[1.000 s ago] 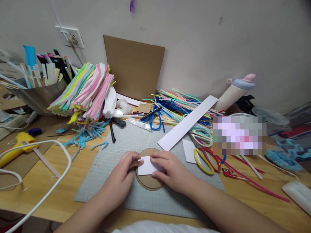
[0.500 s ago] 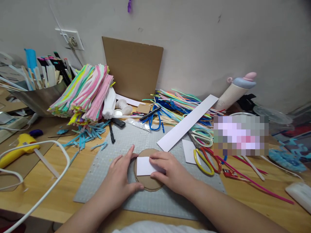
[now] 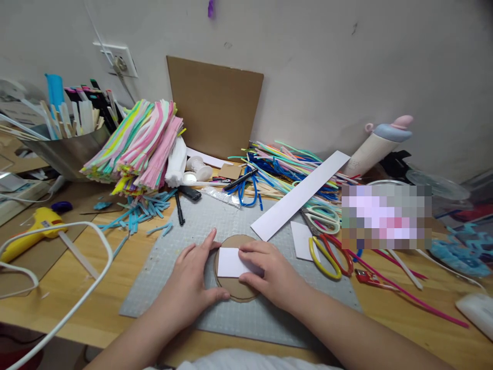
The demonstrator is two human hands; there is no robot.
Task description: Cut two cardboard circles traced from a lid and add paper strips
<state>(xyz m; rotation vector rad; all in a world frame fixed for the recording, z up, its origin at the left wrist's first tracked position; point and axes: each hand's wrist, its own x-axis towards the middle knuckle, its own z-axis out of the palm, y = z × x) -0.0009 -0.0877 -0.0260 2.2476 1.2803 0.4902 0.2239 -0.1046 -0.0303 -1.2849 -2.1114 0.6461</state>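
A round cardboard disc [image 3: 234, 289] lies on the grey cutting mat [image 3: 181, 329], with a small white card rectangle [image 3: 228, 262] on top of it. My left hand [image 3: 192, 275] curves round the disc's left side, its thumb at the lower edge and fingers at the upper left, holding it. From the right, my right hand [image 3: 271, 272] grips the white card between thumb and fingers, covering the card's right end and part of the disc. A long white card strip [image 3: 300, 195] lies behind, near white-handled scissors [image 3: 325, 220] and scissors with yellow and red handles [image 3: 325, 262].
Bundled pipe cleaners [image 3: 146, 144] and a metal container of sticks and pens [image 3: 73, 154] stand at the back left. A yellow glue gun [image 3: 34, 231] and looping white cable [image 3: 102, 277] lie left. A bottle [image 3: 379, 146] leans against the wall beyond loose pipe cleaners [image 3: 281, 164].
The whole view has shifted slightly, so everything sits a little further right. Both hands keep nearly the same hold on the disc and the white card.
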